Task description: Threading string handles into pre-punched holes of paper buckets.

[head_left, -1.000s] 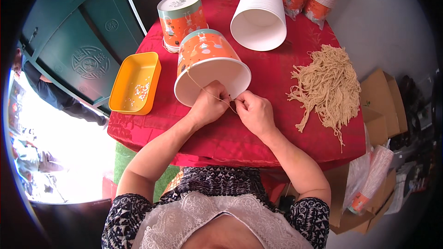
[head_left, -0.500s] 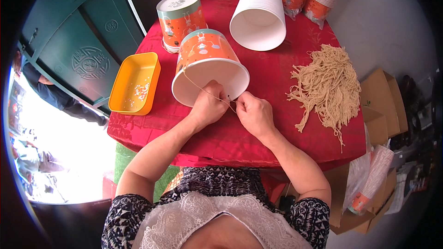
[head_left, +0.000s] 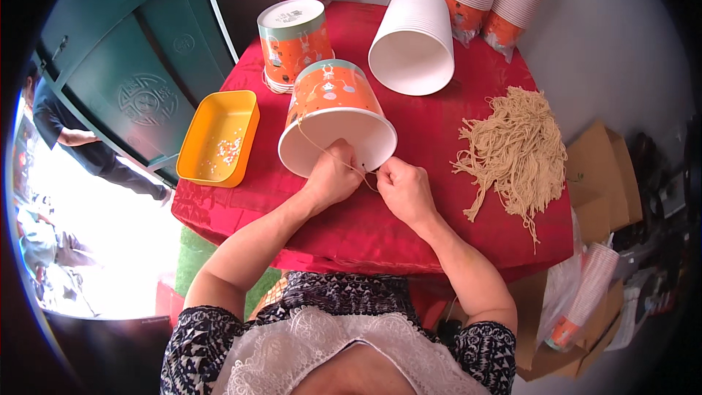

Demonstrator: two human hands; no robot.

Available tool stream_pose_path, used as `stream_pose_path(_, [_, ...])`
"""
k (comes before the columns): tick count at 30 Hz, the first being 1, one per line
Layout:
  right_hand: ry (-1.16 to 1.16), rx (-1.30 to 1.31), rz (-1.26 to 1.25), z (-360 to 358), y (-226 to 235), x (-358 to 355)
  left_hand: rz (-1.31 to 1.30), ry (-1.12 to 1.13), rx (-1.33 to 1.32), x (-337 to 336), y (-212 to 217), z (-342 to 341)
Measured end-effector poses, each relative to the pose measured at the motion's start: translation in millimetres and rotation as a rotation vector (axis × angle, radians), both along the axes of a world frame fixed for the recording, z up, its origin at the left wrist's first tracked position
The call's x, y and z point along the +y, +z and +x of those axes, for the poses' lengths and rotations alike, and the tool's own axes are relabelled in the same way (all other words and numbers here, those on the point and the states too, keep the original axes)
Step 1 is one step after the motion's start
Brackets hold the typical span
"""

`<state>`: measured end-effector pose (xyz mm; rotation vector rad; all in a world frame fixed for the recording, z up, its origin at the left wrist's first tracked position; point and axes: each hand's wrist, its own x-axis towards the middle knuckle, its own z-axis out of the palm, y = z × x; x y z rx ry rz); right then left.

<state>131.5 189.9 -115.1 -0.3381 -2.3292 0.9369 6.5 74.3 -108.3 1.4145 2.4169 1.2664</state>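
Observation:
An orange paper bucket (head_left: 335, 91) with a green band lies tipped on the table, its white mouth facing me. A thin beige string (head_left: 313, 142) hangs from the left side of its rim and runs down to my hands. My left hand (head_left: 336, 172) reaches just inside the lower rim, its fingers closed on the string. My right hand (head_left: 404, 189) pinches the string at the outer edge of the rim, close beside the left. A small dark hole shows in the bucket wall between them. The fingertips of both hands are partly hidden.
Upside-down orange buckets (head_left: 296, 47) and a stack of white buckets (head_left: 413, 44) stand behind. A yellow tray (head_left: 191, 164) with small white pieces is at left, a heap of beige strings (head_left: 515, 157) at right. Cardboard boxes (head_left: 603, 175) lie beyond the red-covered table (head_left: 439, 230).
The whole scene sits slightly lower in view. Both hands remain at the rim, and the string now hangs in a small loop between them. The person outside the doorway has shifted.

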Motion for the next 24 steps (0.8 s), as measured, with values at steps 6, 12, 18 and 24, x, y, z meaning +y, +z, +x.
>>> stream_pose_path(6, [-0.003,-0.045,-0.119,1.3,5.7,1.6,0.031,-0.032,0.015,0.0,0.8,-0.9])
stream_pose_path(12, [-0.008,-0.112,-0.205,0.5,8.2,2.3,0.071,-0.040,0.011,1.6,-2.1,-2.5])
stream_pose_path(18, [0.003,-0.081,-0.204,-3.2,14.7,2.0,-0.029,-0.062,-0.023,-1.8,1.2,-3.4])
stream_pose_path(24, [-0.019,0.087,-0.226,-1.8,-3.6,13.6,0.103,-0.118,-0.085,-7.1,-4.6,-1.8])
